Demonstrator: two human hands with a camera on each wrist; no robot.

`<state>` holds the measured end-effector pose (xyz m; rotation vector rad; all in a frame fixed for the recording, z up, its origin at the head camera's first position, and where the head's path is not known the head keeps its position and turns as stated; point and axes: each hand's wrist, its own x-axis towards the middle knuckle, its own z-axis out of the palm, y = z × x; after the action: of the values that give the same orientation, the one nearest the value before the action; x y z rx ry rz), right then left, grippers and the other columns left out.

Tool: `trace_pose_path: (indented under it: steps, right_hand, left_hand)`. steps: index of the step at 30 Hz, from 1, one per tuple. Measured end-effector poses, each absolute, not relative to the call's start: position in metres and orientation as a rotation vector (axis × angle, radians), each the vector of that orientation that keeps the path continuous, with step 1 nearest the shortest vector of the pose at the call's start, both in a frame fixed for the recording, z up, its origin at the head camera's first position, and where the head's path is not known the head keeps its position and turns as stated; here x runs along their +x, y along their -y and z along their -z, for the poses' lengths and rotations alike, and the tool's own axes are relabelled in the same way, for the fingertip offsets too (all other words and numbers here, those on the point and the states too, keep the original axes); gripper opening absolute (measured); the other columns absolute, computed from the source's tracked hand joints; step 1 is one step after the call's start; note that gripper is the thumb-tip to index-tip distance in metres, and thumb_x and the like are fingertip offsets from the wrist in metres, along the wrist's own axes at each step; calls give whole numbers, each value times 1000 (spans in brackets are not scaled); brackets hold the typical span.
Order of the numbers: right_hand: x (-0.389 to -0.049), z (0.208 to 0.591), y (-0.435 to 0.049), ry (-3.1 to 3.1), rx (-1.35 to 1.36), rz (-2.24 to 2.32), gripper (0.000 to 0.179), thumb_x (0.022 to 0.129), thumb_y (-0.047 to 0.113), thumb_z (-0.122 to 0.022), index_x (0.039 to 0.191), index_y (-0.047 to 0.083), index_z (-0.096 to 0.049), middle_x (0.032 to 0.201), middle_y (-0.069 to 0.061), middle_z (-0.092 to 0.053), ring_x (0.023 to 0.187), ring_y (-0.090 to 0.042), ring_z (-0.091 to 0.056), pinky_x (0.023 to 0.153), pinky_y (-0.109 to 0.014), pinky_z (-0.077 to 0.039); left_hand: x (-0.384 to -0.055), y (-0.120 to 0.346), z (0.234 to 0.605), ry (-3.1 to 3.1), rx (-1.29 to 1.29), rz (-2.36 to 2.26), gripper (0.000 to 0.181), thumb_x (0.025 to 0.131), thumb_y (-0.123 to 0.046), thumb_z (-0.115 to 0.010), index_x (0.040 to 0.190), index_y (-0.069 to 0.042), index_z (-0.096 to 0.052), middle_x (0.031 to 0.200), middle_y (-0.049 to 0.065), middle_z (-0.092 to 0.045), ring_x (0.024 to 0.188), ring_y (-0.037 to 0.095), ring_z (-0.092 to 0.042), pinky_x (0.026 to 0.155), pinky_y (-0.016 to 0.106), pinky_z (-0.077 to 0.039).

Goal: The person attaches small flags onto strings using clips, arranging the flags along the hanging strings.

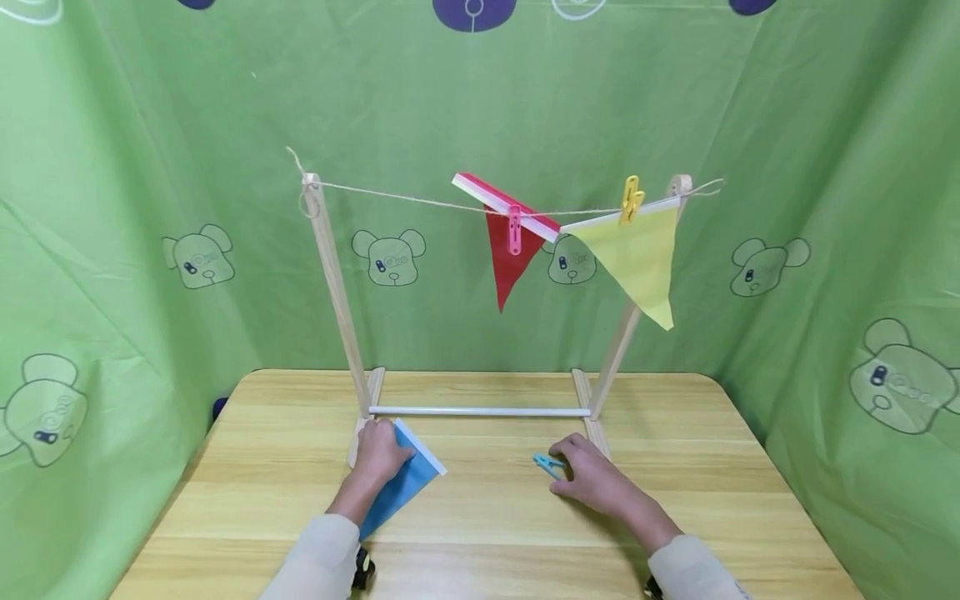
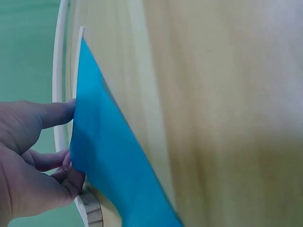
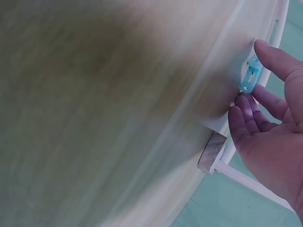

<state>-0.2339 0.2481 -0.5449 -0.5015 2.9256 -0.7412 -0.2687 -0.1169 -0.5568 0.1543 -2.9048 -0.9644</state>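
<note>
My left hand point(image 1: 381, 454) pinches a blue triangular flag point(image 1: 405, 483) by its white-edged top, near the left foot of a wooden stand. In the left wrist view, the fingers point(image 2: 57, 113) meet the flag's white edge point(image 2: 79, 56), and the blue cloth point(image 2: 106, 137) slants down across the view. Over the table, my right hand point(image 1: 596, 475) holds a light blue clothespin point(image 1: 550, 465) between thumb and fingers, its tip pointing left. The right wrist view shows that clothespin point(image 3: 251, 75) between the thumb point(image 3: 272, 56) and the index finger.
A string point(image 1: 405, 197) runs between two wooden posts point(image 1: 337, 283). A pink clothespin point(image 1: 514, 231) holds a tilted red flag point(image 1: 510, 258) on it; a yellow clothespin point(image 1: 632, 200) holds a yellow flag point(image 1: 637, 250) at right. A white rod point(image 1: 480, 411) joins the posts low down.
</note>
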Motion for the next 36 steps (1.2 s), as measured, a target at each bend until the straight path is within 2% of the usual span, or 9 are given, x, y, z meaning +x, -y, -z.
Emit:
trace_pose_path:
  steps: [5, 11, 15, 19, 24, 27, 30, 33, 36]
  right_hand:
    - [-234, 547, -248, -2932, -503, 732, 49, 83, 19, -87, 124, 1, -66, 119, -6, -59, 104, -16, -56, 92, -37, -55]
    - [-235, 546, -248, -2918, -491, 739, 43, 86, 15, -84, 122, 2, -67, 117, -4, -59, 100, -13, -55, 88, -35, -55]
    - [-234, 545, -246, -2904, -461, 750, 40, 86, 13, -83, 122, 3, -67, 114, -1, -59, 98, -11, -55, 89, -35, -56]
    - [-234, 546, -246, -2905, -448, 744, 37, 87, 12, -83, 120, 5, -69, 112, 1, -59, 97, -10, -55, 88, -35, -56]
    - [-234, 546, -247, -2910, -478, 727, 32, 87, 12, -83, 115, 6, -69, 109, 1, -58, 93, -10, -54, 84, -31, -55]
    - [-234, 545, -247, -2916, -487, 719, 30, 87, 12, -83, 114, 6, -69, 107, 0, -58, 92, -11, -53, 82, -31, -54]
    - [-234, 544, -247, -2922, -488, 712, 31, 87, 12, -83, 114, 5, -69, 106, 0, -57, 92, -11, -52, 82, -32, -54]
    - [-234, 544, -247, -2925, -477, 702, 31, 87, 12, -83, 113, 5, -68, 104, 0, -57, 90, -12, -50, 80, -31, -53]
    - [-234, 544, -247, -2926, -460, 699, 29, 87, 11, -83, 111, 5, -68, 101, 0, -56, 88, -12, -49, 78, -30, -52]
  left_hand:
    - [-270, 117, 557, 2893, 176, 1066, 34, 77, -9, -90, 94, 10, -67, 80, 14, -56, 69, 22, -53, 59, 36, -51]
    - [-268, 118, 554, 2905, 198, 1188, 27, 82, -5, -86, 97, 8, -67, 77, 10, -56, 68, 19, -53, 56, 30, -47]
    - [-268, 118, 553, 2903, 226, 1239, 21, 83, -3, -84, 84, 2, -63, 72, 5, -49, 66, 18, -52, 54, 28, -43]
    - [-268, 120, 555, 2861, 220, 1284, 40, 82, 1, -82, 68, -10, -46, 67, -2, -32, 58, 13, -39, 50, 25, -32]
    - [-271, 123, 557, 2825, 230, 1334, 60, 82, 2, -81, 60, -16, -28, 60, -6, -19, 52, 10, -22, 49, 24, -21]
    - [-271, 123, 556, 2821, 254, 1324, 45, 82, 0, -82, 61, -10, -44, 61, -4, -33, 54, 10, -33, 49, 23, -32]
    - [-271, 123, 555, 2813, 285, 1323, 17, 82, -2, -83, 82, 3, -66, 76, 8, -60, 68, 15, -56, 61, 32, -56]
    - [-270, 124, 555, 2803, 324, 1347, 26, 84, -3, -83, 105, 8, -71, 101, 19, -71, 88, 24, -67, 81, 45, -63]
    - [-270, 125, 556, 2783, 338, 1377, 27, 85, -3, -82, 106, 8, -70, 102, 22, -71, 88, 26, -69, 80, 47, -63]
